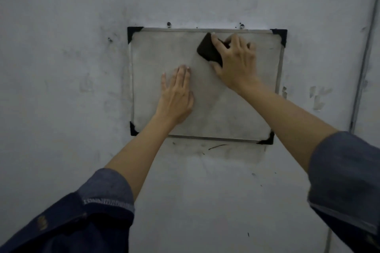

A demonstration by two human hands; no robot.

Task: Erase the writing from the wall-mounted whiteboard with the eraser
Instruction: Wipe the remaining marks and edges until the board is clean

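Whiteboard (226, 109) looks nearly wiped, only grey smudges left; my right hand (236, 63) grips the eraser (207, 49) near the top edge, left hand (176, 96) pressed flat, fingers straight.

The whiteboard (226, 109) is mounted on the wall (61, 68), under two screws (169, 24) set just above its top edge. The eraser (208, 50) is held against the board near its top right corner by the right hand (236, 61). The left hand (176, 96) is laid flat on the board, below and left of the eraser, nearer the bottom left corner.
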